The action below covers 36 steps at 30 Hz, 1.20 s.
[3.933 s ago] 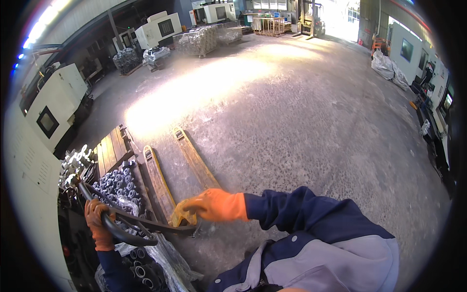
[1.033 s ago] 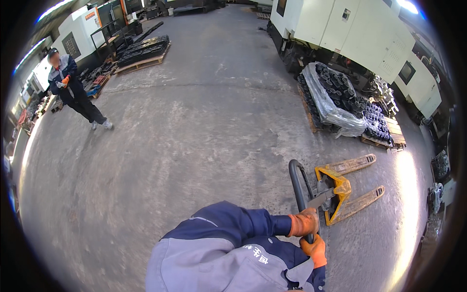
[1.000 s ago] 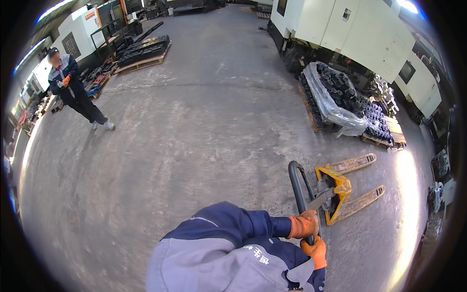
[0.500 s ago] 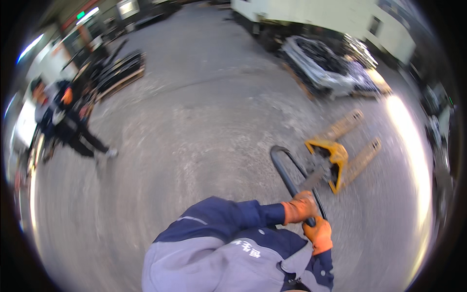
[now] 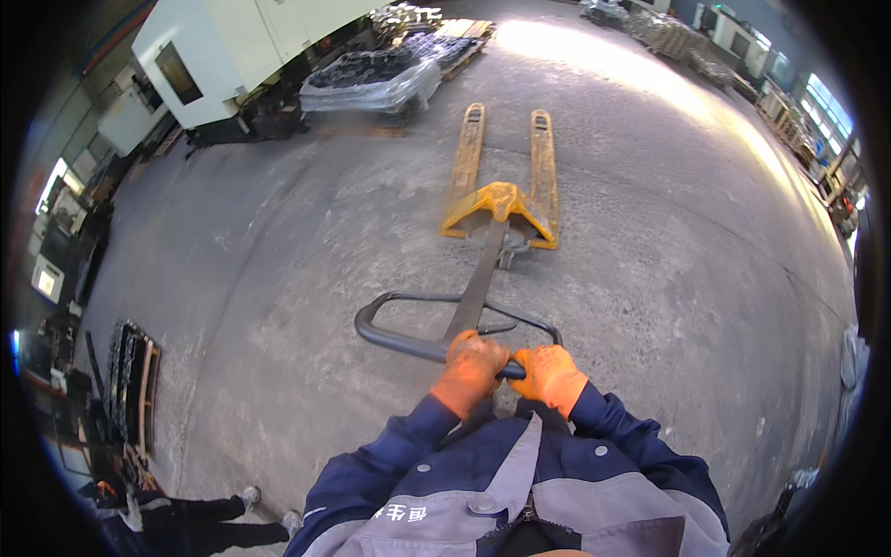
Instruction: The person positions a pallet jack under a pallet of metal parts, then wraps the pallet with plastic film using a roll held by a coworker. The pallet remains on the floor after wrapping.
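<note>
A yellow pallet jack (image 5: 501, 200) with scuffed forks stands on the floor ahead of me, its forks pointing away and bearing no load. Its dark shaft slopes toward me and ends in a black loop handle (image 5: 399, 345). My left hand (image 5: 471, 367), in an orange glove, is closed round the near bar beside the shaft. Close to its right, my right hand (image 5: 550, 374), gloved alike, grips the bar's right end. A thin lever shows inside the loop. The fingers' undersides are hidden.
A plastic-wrapped pallet load (image 5: 371, 88) stands ahead to the left, beside a large white machine (image 5: 218, 56). Dark parts on a pallet (image 5: 130, 385) lie at the left. Another person (image 5: 195, 524) is at the lower left. Wrapped goods (image 5: 673, 37) line the far right.
My view has swung round to the right; the machine, load and person now appear farther left. The pallet jack now lies straight ahead. Both hands still grip the handle.
</note>
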Tool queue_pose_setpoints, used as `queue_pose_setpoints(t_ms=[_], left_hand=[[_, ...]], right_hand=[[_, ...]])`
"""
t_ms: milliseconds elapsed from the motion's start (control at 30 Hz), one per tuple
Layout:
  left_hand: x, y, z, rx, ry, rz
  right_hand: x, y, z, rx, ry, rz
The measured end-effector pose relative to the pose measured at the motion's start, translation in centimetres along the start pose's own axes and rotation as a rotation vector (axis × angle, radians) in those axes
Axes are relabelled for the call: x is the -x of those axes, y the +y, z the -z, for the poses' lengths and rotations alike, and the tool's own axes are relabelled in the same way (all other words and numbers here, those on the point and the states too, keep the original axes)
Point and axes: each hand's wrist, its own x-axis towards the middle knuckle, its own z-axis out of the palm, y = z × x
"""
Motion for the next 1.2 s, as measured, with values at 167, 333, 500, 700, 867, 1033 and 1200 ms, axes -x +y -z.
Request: queue_pose_setpoints(t_ms=[167,333,500,700,867,1033,1200], left_hand=[[9.8,3.6,0.1,0.013,0.062,-0.068],[16.9,6.9,3.0,0.184,0.187,-0.235],[29.0,4.9,8.3,0.182,0.219,-0.123],[38.1,1.4,9.7,0.131,0.158,-0.174],[44.8,2.7,7.8,0.452,0.375,-0.322],[49.9,6.1,10.0,0.701,0.236,-0.234],[51.7,9.7,11.3,0.723,0.335,-0.446]], right_hand=[[7.8,-5.1,-5.3,-0.005,0.045,-0.007],[15.2,-7.1,-7.3,-0.029,0.107,0.021],[24.0,-10.9,-10.7,-0.019,0.225,-0.04],[31.7,-14.1,-11.9,-0.012,0.415,0.017],[38.6,-18.1,-16.0,-0.074,0.637,0.079],[45.1,-20.1,-17.6,0.012,0.951,0.006],[49.7,-20.9,-19.0,0.042,0.99,-0.196]])
